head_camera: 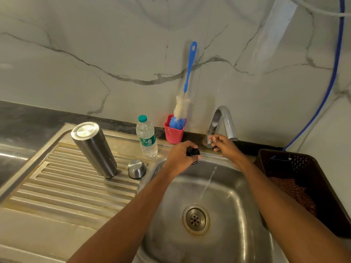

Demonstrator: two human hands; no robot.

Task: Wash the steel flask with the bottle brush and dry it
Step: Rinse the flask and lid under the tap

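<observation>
At a kitchen sink (239, 194), a person is pinching the tap handle (209, 141) with the fingers of the right hand (226, 147) while a thin stream of water (209, 182) is running from the tap (225, 118) into the basin. The left hand (177, 155) is curling round a black stopper (192, 152) above the sink's back rim. The steel flask (95, 149) is standing mouth-down on the draining board (57, 188), its long axis near upright, well to the left of both hands and closer to the left one, with a steel cap (136, 168) resting just beside it. The bottle brush (187, 86) is leaning against the wall in a red cup (173, 135) behind the left hand. Reaching the flask likely means freeing that nearer hand first.
</observation>
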